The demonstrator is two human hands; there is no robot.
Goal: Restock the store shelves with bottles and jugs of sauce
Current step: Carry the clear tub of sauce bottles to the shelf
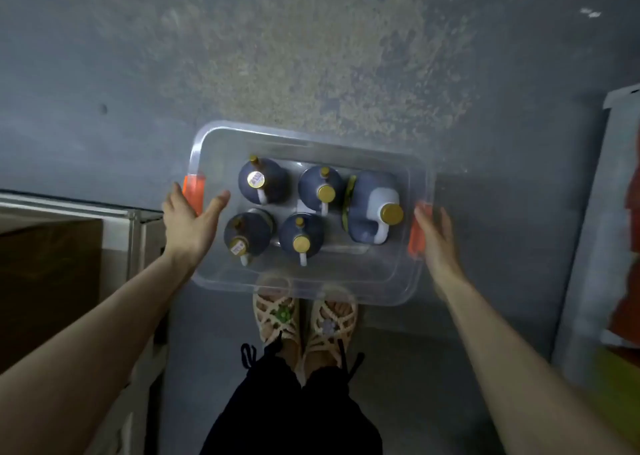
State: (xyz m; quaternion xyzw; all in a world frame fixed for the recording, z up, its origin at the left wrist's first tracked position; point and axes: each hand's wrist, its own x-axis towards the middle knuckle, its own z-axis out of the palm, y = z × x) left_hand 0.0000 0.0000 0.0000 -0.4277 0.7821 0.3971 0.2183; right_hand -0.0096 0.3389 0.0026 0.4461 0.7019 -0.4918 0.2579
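We note a clear, round-cornered plastic bin (381,281) on the rough grey concrete floor (311,56). It holds four small dark jugs (263,180) and one larger jug (372,208), all gold-capped. Left hand (188,222), fingers spread, and blurred right hand (438,243), fingers straight, flank its orange handles (194,191). Woven sandals (277,316) just beside; metal shelf frame (135,219) at left.
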